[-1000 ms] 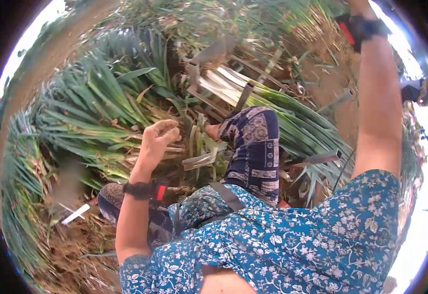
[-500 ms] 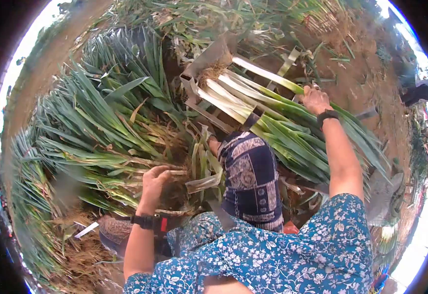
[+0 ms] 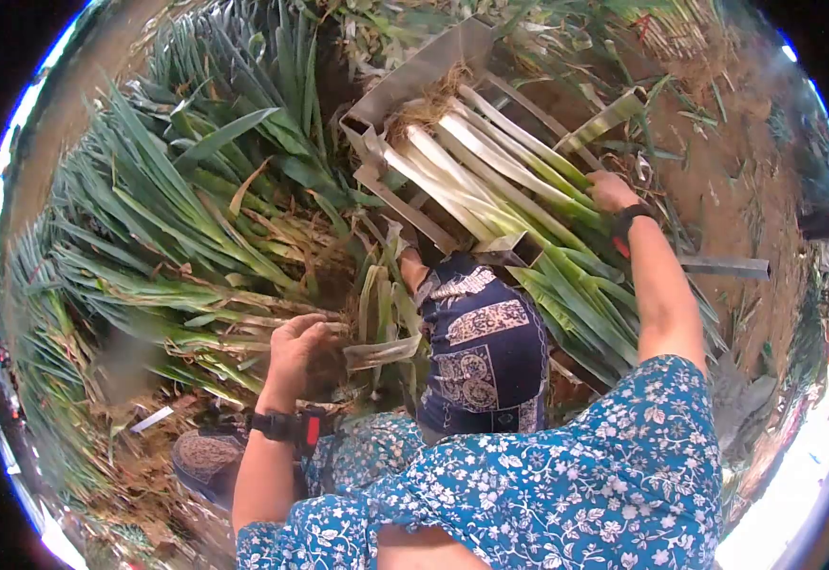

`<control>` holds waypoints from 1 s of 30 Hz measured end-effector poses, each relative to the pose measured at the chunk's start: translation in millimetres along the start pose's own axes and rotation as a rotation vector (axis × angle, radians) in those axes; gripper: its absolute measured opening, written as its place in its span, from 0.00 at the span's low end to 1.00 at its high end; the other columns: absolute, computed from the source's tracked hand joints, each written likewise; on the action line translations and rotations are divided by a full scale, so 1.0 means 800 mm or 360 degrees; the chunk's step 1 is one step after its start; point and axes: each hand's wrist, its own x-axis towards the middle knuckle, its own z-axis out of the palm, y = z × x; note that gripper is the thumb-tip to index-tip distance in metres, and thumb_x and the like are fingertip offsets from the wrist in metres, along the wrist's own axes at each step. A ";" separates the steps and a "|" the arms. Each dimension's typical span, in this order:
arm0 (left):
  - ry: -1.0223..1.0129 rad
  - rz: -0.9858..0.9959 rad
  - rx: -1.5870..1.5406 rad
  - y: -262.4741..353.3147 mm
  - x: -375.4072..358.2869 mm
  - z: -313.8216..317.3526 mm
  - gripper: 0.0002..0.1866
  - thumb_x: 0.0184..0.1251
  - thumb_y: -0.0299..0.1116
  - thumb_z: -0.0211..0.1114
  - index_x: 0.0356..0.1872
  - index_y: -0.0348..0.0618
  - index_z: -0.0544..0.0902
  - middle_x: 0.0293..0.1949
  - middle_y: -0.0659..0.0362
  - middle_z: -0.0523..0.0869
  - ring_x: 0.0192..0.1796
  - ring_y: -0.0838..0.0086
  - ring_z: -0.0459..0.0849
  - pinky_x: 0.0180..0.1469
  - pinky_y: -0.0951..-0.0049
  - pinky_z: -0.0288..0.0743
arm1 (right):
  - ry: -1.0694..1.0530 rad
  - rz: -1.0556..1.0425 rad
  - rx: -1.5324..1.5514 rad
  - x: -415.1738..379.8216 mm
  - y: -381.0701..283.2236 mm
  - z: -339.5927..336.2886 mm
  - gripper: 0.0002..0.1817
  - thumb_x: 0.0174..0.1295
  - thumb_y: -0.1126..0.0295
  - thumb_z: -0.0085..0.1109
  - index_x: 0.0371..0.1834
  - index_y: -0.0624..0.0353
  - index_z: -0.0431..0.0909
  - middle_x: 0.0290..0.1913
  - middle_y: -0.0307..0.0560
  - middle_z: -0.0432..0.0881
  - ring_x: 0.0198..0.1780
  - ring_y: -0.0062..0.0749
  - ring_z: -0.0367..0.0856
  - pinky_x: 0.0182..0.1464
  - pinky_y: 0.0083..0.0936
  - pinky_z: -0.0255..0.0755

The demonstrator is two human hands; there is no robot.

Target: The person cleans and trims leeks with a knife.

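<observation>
Several peeled green onions point(image 3: 471, 171) with long white stalks lie side by side in a metal frame point(image 3: 376, 109), their roots toward its raised end plate. My right hand point(image 3: 614, 194) is closed round the green part of the outermost onion, on the right edge of the bundle. To the left spreads a heap of unpeeled green onions point(image 3: 177, 228) with dry, yellowed outer leaves. At the heap's near edge my left hand point(image 3: 291, 353) has its fingers curled about a stalk near the root end; part of the grip is hidden.
My bent knee point(image 3: 490, 351) in patterned trousers stands between the heap and the frame. A metal bar point(image 3: 726, 267) sticks out right of my right forearm. Stripped leaves point(image 3: 381, 351) lie beside the knee. Brown soil point(image 3: 752, 180) with scraps extends at right.
My right hand has brought the outermost onion in against the other peeled ones, closing the gap. My left hand stays at the heap's stalks. The view has shifted slightly.
</observation>
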 end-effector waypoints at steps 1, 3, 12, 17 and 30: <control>0.0011 -0.0035 -0.0035 -0.007 0.008 -0.005 0.16 0.61 0.29 0.60 0.47 0.29 0.76 0.37 0.53 0.84 0.36 0.72 0.84 0.37 0.76 0.78 | 0.0112 0.0012 0.0166 -0.005 0.002 0.007 0.15 0.56 0.68 0.49 0.45 0.61 0.75 0.47 0.58 0.76 0.51 0.48 0.74 0.52 0.37 0.69; -0.0063 -0.0031 -0.0036 0.001 0.011 -0.016 0.14 0.63 0.30 0.59 0.47 0.32 0.77 0.37 0.57 0.83 0.38 0.73 0.82 0.41 0.75 0.77 | 0.0340 -0.0007 0.0550 -0.018 -0.024 0.035 0.15 0.51 0.71 0.48 0.41 0.62 0.79 0.41 0.55 0.78 0.48 0.43 0.76 0.49 0.33 0.71; -0.0082 0.0522 -0.0157 0.087 -0.016 -0.121 0.10 0.64 0.30 0.60 0.41 0.34 0.79 0.35 0.55 0.83 0.36 0.71 0.83 0.42 0.72 0.80 | 0.0211 0.0620 0.0635 -0.116 -0.007 0.143 0.13 0.53 0.70 0.54 0.41 0.61 0.73 0.33 0.51 0.79 0.37 0.40 0.78 0.41 0.35 0.71; -0.0066 0.0743 -0.0626 0.097 -0.013 -0.240 0.09 0.66 0.30 0.57 0.41 0.36 0.79 0.36 0.54 0.83 0.37 0.70 0.83 0.42 0.70 0.79 | 0.0230 0.0459 0.0742 -0.232 -0.035 -0.082 0.10 0.56 0.65 0.53 0.35 0.60 0.75 0.28 0.44 0.76 0.31 0.38 0.76 0.34 0.34 0.69; 0.0186 0.0764 -0.0425 0.116 -0.086 -0.255 0.09 0.63 0.28 0.59 0.40 0.34 0.79 0.31 0.57 0.83 0.29 0.78 0.79 0.35 0.80 0.75 | 0.0262 -0.1030 0.0392 0.087 -0.513 -0.218 0.10 0.55 0.72 0.49 0.36 0.62 0.79 0.39 0.54 0.79 0.42 0.47 0.78 0.47 0.36 0.72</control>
